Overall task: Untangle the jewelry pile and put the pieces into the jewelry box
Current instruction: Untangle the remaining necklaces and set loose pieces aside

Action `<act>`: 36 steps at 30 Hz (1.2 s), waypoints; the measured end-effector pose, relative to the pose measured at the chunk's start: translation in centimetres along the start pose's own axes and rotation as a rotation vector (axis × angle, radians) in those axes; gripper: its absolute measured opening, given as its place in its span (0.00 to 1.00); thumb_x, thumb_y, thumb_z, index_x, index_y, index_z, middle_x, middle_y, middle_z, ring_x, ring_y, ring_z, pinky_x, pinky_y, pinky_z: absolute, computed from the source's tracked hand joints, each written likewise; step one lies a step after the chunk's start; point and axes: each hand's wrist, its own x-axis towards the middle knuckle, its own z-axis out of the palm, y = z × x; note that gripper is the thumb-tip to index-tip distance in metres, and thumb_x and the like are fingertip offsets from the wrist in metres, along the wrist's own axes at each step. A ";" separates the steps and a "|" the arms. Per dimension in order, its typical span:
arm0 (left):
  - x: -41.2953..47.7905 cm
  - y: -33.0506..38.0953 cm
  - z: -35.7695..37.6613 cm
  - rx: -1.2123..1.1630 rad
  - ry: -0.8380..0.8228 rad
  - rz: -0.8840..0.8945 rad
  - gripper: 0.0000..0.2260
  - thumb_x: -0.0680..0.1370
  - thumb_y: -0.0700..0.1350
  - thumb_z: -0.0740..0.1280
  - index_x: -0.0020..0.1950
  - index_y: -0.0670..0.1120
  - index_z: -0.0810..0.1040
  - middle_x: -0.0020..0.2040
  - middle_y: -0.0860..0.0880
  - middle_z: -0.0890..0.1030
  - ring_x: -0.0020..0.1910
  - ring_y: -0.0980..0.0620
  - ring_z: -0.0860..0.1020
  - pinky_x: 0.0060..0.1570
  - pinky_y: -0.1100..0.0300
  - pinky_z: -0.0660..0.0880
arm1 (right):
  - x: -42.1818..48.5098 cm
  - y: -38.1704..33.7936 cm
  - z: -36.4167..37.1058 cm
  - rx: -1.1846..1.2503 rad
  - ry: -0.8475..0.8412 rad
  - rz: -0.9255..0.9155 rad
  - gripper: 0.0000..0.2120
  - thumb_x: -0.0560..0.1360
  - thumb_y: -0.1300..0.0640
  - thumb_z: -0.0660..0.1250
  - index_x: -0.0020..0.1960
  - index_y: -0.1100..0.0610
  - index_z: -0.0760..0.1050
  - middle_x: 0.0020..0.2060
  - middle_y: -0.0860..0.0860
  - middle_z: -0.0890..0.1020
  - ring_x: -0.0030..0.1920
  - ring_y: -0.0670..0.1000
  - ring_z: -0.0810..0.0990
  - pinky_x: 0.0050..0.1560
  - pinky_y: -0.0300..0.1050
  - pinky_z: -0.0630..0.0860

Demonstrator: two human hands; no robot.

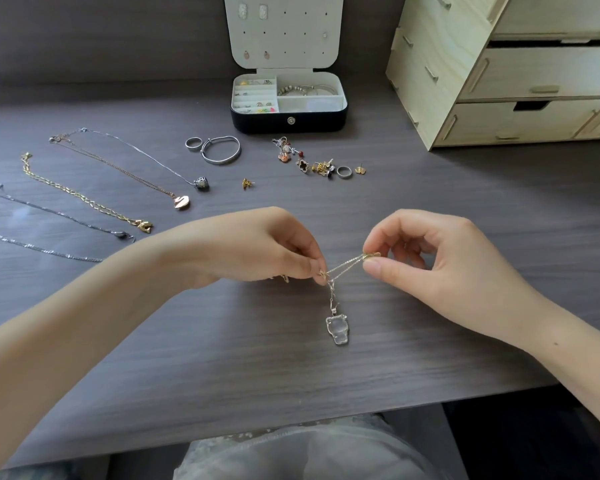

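Left hand (257, 247) and right hand (440, 261) each pinching gold chain (347, 264) taut, clear pendant (337, 329) dangling, open jewelry box (288, 121) far centre, no readable writing

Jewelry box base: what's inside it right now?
Silver bracelets lie at rear right; small earrings and rings sit in the left slotted rows. The front right compartment looks pale, contents unclear. The jewelry box front wall hides its lower part.

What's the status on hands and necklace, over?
Left hand and right hand pinch the gold chain, taut between them. Clear pendant below, not yet in jewelry box. Loose earrings lie before the box.
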 end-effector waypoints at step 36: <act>1.4 0.3 0.2 -0.454 0.100 0.027 0.04 0.61 0.48 0.70 0.34 0.51 0.82 0.30 0.54 0.79 0.30 0.61 0.72 0.27 0.74 0.64 | 2.7 0.9 1.8 0.193 -0.008 0.015 0.05 0.68 0.58 0.68 0.37 0.48 0.79 0.38 0.45 0.80 0.33 0.44 0.71 0.33 0.45 0.68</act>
